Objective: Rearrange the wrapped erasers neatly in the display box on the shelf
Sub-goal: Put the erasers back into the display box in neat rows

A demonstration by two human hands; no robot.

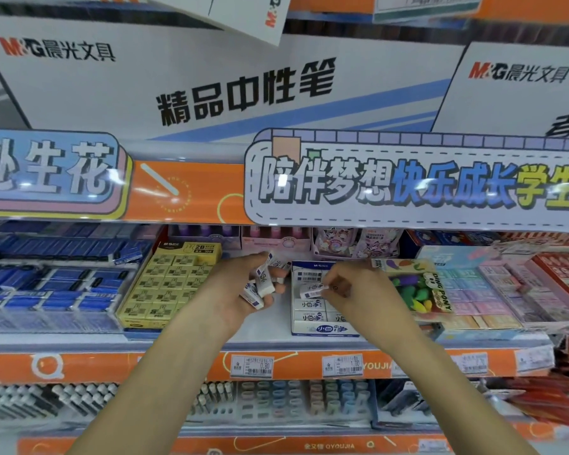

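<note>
Just left of where I work sits a yellow box of rabbit-printed erasers (pixel 168 284), and beyond it rows of dark blue packs (pixel 46 284) fill the shelf. To my right a bag of bright fruit-shaped erasers (pixel 414 290) leans beside pastel boxed sets (pixel 486 290). Pink and purple cartons (pixel 240 236) stand at the back. Two price tags (pixel 252 366) sit on the orange shelf edge (pixel 112 364) below me, with pens in trays (pixel 276 402) underneath. Overhead hang a big white banner (pixel 230 90) and a lilac sign (pixel 408 188).
</note>
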